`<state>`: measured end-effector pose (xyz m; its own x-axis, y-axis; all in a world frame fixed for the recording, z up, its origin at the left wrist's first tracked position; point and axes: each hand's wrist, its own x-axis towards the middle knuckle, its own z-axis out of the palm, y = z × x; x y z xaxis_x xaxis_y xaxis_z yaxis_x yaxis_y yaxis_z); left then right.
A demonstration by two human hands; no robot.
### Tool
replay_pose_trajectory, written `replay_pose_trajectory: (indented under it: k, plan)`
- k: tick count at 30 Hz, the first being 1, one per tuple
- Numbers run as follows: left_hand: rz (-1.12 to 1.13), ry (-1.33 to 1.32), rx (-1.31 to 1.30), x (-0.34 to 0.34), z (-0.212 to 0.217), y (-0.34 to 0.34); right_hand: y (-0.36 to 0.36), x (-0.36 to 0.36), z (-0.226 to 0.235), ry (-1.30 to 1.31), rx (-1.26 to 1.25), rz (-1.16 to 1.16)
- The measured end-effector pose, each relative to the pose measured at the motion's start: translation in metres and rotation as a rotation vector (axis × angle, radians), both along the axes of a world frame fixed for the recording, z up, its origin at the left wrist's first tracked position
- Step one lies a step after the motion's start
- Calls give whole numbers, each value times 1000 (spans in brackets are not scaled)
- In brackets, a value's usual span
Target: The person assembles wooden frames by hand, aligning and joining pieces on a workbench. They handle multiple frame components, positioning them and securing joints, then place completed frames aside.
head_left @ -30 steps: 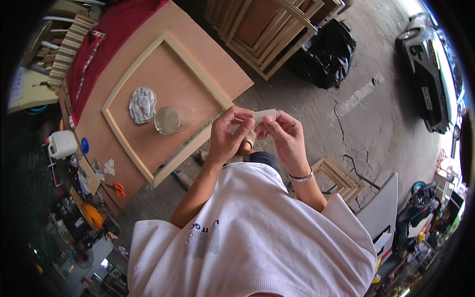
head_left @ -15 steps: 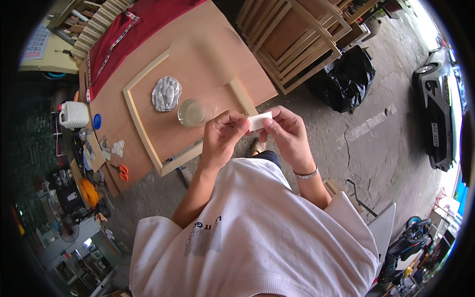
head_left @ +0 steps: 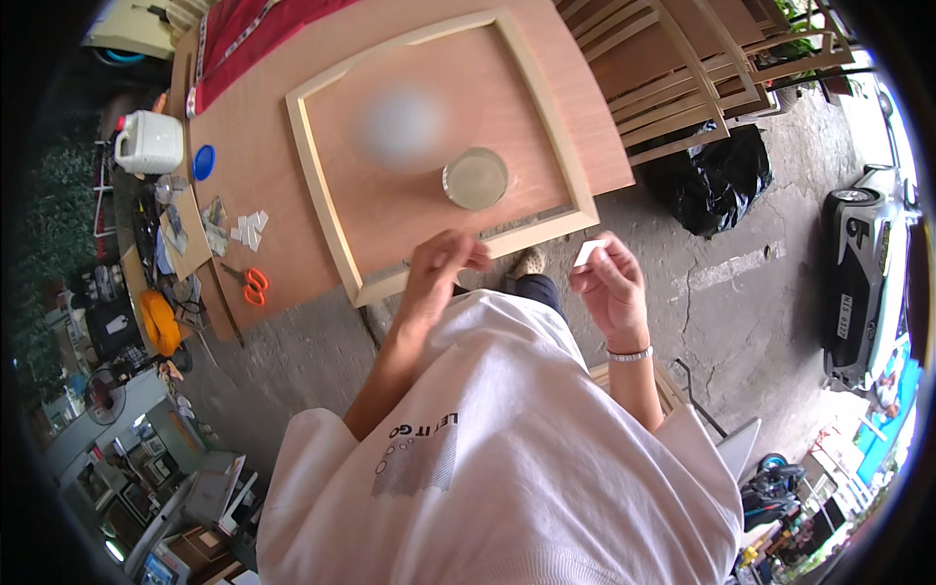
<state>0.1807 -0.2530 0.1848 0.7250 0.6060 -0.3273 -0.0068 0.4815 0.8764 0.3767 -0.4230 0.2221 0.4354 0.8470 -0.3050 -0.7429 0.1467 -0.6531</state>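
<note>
A small white rectangular piece [head_left: 589,253] is pinched between the thumb and fingers of my right hand [head_left: 612,291], off the table's near edge. My left hand [head_left: 441,273] is apart from it, fingers curled together by the near bar of a pale wooden frame [head_left: 327,200]; whether a small thing is in them is hidden. The frame lies flat on the wooden table [head_left: 244,175]. Inside it stands a clear round container [head_left: 476,179] of cloudy liquid. Beyond that is a blurred whitish-grey round shape [head_left: 400,129].
Orange-handled scissors [head_left: 254,287], several white strips [head_left: 251,229], a blue lid [head_left: 203,162] and a white jug [head_left: 149,142] are at the left. Red cloth [head_left: 239,54] covers the far left corner. Stacked wooden frames [head_left: 673,78] and a black plastic bag [head_left: 717,180] stand right.
My hands have parted; the white piece has gone right with my right hand, and my left hand has let go of it. The view has shifted, showing more of the frame.
</note>
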Motion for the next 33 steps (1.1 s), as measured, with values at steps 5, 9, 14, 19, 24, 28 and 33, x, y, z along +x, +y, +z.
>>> replay_pose_trajectory:
  k: [5,9,14,19,24,28,33]
  plan:
    - [-367,681,1068,-111,-64,27,-39,-27,-52,-180,-375,-307]
    - [-839,878,1212,-150,-113,9,-50,-75,-73,-151,-629,-309]
    - [-943,819,1527,-85,-132,-2,-68,-125,-69,-121,-699,-410]
    - [-992,685,1552,33,-138,-57,-96,-128,-33,-95,-767,-628]
    - [-919,566,1575,107,-139,-74,-124,-96,-47,-175,-669,-678]
    - [-924,502,1656,142,-136,-89,-159,-86,-41,-204,-602,-792]
    - [-903,451,1662,165,-141,-93,-178,-51,-50,-149,-540,-833]
